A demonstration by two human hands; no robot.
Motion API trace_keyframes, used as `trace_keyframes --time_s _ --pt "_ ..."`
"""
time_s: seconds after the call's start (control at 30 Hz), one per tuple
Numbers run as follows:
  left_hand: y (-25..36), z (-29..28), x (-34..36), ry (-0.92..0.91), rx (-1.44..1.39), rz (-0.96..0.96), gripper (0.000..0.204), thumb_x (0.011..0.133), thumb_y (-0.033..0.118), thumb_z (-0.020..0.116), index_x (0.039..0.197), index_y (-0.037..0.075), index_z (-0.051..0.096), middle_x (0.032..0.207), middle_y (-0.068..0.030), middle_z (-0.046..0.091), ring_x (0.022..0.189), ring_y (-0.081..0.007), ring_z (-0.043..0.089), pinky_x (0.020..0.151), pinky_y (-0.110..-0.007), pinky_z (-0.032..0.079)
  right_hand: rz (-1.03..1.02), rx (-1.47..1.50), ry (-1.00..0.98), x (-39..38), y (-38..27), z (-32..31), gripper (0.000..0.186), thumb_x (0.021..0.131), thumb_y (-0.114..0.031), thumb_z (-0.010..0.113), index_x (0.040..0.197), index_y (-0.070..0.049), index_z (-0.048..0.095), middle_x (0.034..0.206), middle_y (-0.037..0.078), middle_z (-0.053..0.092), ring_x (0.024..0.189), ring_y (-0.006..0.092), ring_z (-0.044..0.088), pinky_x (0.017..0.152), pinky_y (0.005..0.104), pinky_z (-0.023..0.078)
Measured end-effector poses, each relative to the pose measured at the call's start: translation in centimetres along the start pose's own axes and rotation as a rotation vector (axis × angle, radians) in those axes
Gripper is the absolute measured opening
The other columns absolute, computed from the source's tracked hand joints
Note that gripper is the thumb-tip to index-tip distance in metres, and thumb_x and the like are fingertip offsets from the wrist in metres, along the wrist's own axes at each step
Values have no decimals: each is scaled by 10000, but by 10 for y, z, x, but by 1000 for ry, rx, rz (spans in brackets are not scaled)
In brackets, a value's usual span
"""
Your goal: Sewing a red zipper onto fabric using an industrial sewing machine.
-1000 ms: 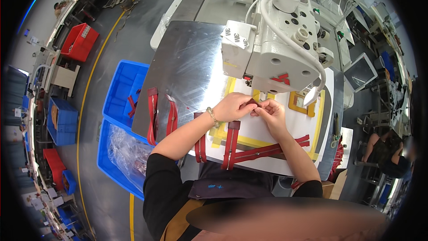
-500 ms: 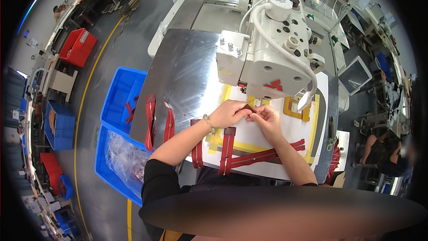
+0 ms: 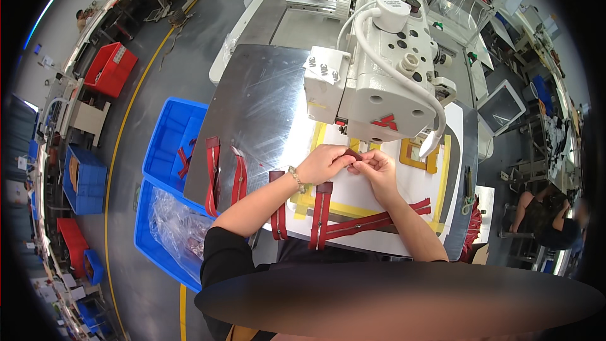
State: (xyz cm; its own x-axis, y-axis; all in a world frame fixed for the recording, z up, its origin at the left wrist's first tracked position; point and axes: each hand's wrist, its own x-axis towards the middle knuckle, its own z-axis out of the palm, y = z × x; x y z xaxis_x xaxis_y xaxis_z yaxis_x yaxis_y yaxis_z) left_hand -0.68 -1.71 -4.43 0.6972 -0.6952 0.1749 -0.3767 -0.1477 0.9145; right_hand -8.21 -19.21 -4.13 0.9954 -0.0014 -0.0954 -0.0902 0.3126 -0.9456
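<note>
Shiny metal worktable (image 3: 252, 88) spans mid-frame, where left hand (image 3: 320, 163) and right hand (image 3: 379, 169) pinch a small maroon tab (image 3: 353, 153) between them.

A bracelet (image 3: 296, 179) of small, rounded, pale greenish-yellow beads is circling the wrist of the left hand (image 3: 319, 163). A black sleeve (image 3: 226, 256) is covering the left upper arm, its hem ending near the elbow and leaving the forearm bare. The right hand (image 3: 377, 172) and its forearm are showing bare too. Dark cloth (image 3: 328, 252) is covering the lap, and a tan-brown strip of clothing (image 3: 243, 333) is peeking out at the lower edge, while the torso is blurring beyond telling
</note>
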Motion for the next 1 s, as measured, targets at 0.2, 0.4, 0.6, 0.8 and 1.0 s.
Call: trace_keyframes --time_s 0.2,0.4,0.6,0.8,1.0 --pt "2 0 0 13 -12 -23 181 886 181 584 870 10 640 685 -147 593 585 -255 565 548 -344 424 10 24 20 0 0 0 67 845 22 648 888 12 597 840 108 686 750 160 679 709 259 542" --pt "9 0 -1 45 -29 -34 141 876 131 595 915 16 666 700 -112 622 591 -192 570 560 -296 439 13 45 32 0 2 2 56 852 7 650 867 5 597 836 110 685 729 160 679 677 254 538" --pt "21 -2 -2 58 -9 -54 128 872 122 602 825 6 629 671 -109 601 575 -190 554 547 -295 427 3 23 51 -3 -1 5 81 856 3 644 819 -7 573 815 113 681 713 171 679 666 259 539" --pt "23 1 -5 71 -111 -44 140 886 125 585 830 3 627 678 -108 612 576 -184 563 548 -284 431 -13 5 52 -6 -1 8 97 861 13 622 798 -5 551 802 132 679 702 191 682 666 292 556" --pt "13 3 -6 38 -110 -67 143 901 122 565 891 11 655 712 -89 643 617 -156 597 573 -271 454 -53 -42 36 -7 -2 11 101 879 -2 608 799 7 546 805 154 680 701 197 683 662 301 564"
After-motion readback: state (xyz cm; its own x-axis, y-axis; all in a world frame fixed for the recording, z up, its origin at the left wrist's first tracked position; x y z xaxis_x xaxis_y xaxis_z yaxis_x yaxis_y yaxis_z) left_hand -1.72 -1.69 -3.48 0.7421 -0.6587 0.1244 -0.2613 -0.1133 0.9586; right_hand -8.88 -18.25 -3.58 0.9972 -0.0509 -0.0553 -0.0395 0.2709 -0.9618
